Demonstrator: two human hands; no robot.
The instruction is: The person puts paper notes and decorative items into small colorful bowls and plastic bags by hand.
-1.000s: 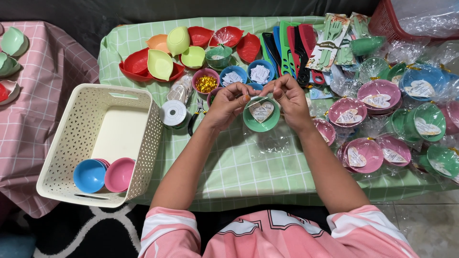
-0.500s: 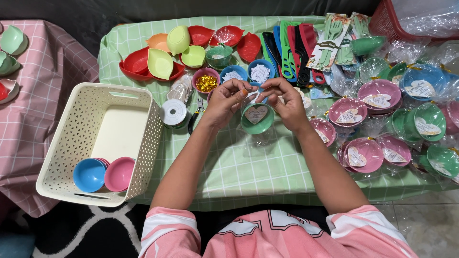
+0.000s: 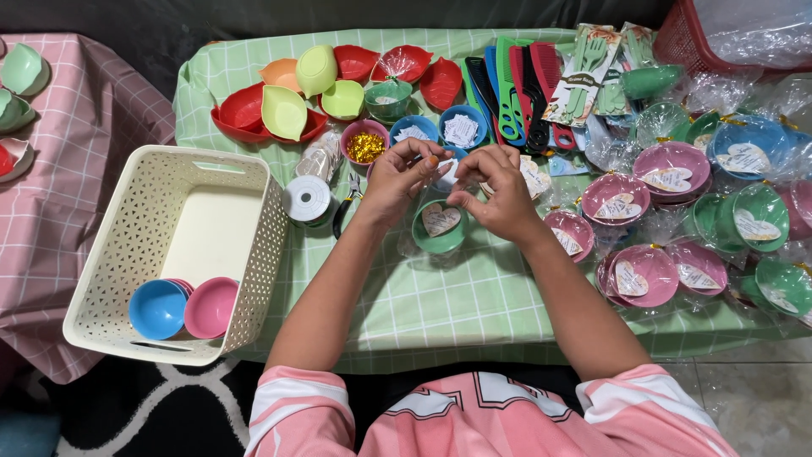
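While it sits on the green checked tablecloth (image 3: 474, 313) near the table's middle, the small green plastic bowl with a heart-shaped paper tag inside (image 3: 440, 226) is wrapped in clear cellophane whose top is gathered up between both hands. Above the bowl, the left hand (image 3: 399, 179) pinches the wrap with thumb and fingertips pressed together, and the right hand (image 3: 499, 193) does the same just beside it, its fingers curled and closed on the same bunched plastic.

Just left of the left hand lie a spool of silvery ribbon (image 3: 306, 200) and a dark pair of pliers (image 3: 347, 203). Behind the hands stand a pink bowl of gold twist pieces (image 3: 365, 145) and blue bowls of white paper tags (image 3: 463, 129), then red, orange and pale green leaf-shaped dishes (image 3: 288, 110) and a fan of coloured combs (image 3: 512, 89). To the right, many wrapped pink, green and blue bowls (image 3: 668, 173) crowd the cloth. Well to the left, a cream perforated plastic basket (image 3: 101, 271) holds one blue and one pink bare bowl (image 3: 182, 306).
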